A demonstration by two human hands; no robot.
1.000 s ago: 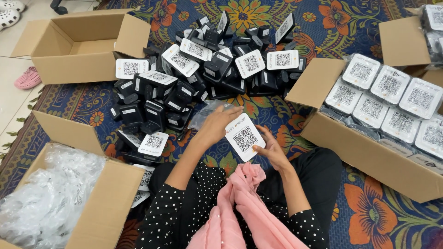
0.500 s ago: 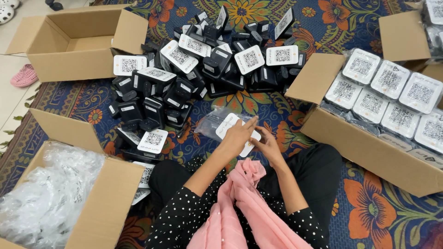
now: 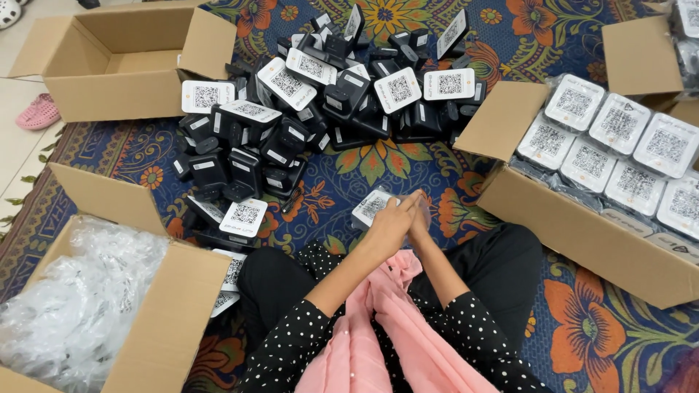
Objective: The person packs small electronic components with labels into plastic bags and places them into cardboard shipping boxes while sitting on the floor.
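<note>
Evidently bagging: left hand and right hand both grip 1 white-faced device in a clear bag; boxing at 3 o'clock looks next.

Floral blue rug covers most of floor, pale tile at left w/ pink slipper.

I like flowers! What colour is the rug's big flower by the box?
Orange flower, on the blue rug; head view.
</note>
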